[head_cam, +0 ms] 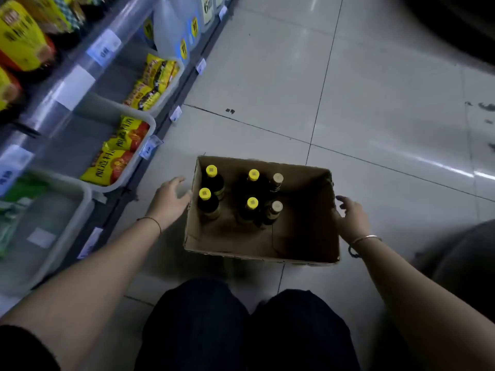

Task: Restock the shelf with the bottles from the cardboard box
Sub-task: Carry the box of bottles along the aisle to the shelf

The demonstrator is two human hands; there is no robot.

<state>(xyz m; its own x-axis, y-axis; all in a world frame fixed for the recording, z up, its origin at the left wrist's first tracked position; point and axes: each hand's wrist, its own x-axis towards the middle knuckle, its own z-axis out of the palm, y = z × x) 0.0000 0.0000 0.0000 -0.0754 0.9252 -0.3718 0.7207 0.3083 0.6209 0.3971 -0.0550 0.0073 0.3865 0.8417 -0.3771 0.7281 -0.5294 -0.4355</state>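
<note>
1. While both hands sit at the cardboard box [294, 245], neither grip has closed: the left hand [171, 200] rests spread against its left wall, and the right hand [351, 218] touches the right wall with fingers loose.
2. Six dark bottles [251, 207] stand upright inside it on the floor [348, 89].
3. Likely glass, so heavy, rigid, slick and breakable; take one by the neck under its cap [252, 203].
4. Its destination, the shelf [80, 84], stands just left.
</note>
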